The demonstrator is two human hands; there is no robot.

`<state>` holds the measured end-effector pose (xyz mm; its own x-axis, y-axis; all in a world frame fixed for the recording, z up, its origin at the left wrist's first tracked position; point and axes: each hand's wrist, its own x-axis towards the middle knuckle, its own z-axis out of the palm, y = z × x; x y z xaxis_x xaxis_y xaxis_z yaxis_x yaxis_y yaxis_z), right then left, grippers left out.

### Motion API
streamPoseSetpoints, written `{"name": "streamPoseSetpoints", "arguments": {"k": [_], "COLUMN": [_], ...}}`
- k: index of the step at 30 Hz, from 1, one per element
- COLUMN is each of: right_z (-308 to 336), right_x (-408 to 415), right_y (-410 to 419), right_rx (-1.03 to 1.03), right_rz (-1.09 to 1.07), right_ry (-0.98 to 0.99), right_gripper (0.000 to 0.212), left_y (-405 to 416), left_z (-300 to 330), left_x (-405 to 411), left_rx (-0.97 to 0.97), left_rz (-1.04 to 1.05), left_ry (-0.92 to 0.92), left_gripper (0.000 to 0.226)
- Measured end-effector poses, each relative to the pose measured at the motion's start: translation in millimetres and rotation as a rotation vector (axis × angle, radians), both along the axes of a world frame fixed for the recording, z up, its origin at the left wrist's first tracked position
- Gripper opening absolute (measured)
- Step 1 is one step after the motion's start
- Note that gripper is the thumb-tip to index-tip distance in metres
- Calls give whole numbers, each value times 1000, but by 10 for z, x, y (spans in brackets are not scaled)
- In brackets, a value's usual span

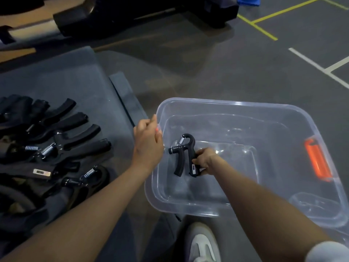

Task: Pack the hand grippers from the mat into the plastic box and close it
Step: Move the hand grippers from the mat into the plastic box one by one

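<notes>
1. No writing here is clear enough for me to read.
2. The gripper (pixel 184 155) I hold has a small pale counter window on one handle; its digits are blurred.
3. A gripper on the mat (pixel 62 82) carries a pale label (pixel 42 173), also unreadable.

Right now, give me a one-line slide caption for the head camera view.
Right hand lowers a black hand gripper into the clear plastic box; left hand grips its rim.

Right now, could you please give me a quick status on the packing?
Right hand holds one hand gripper inside the plastic box. Left hand grips the box rim. More grippers wait on the mat. Nothing in the way.
</notes>
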<state>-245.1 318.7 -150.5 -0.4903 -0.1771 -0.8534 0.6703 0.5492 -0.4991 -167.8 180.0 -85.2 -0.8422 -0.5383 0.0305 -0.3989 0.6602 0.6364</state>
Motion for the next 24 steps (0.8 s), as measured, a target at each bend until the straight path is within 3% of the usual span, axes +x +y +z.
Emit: {"name": "streamPoseSetpoints", "arguments": {"k": [6,10,13,20,24], "right_z": [-164,-169,-79,457,984], "right_x": [-25,-19,-19,67,168], "right_y": [12,40,47,-187,-543], "right_rx": [-68,-42,-57,-126,-117], "right_rz": [-20,140,138,50,131], "right_ry": [49,182,279,452,620], "right_gripper": [55,53,53,48,40], "left_y": [6,9,-3,-95,-451], "left_z": [-23,-24,-31,201,532], "left_x": [-9,-14,-10,89,443], "left_rx": [-2,2,22,101,53], "left_rz": [10,14,17,-15,-45], "left_ry": [7,8,19,-76,-96], "left_gripper": [44,44,45,46,42]}}
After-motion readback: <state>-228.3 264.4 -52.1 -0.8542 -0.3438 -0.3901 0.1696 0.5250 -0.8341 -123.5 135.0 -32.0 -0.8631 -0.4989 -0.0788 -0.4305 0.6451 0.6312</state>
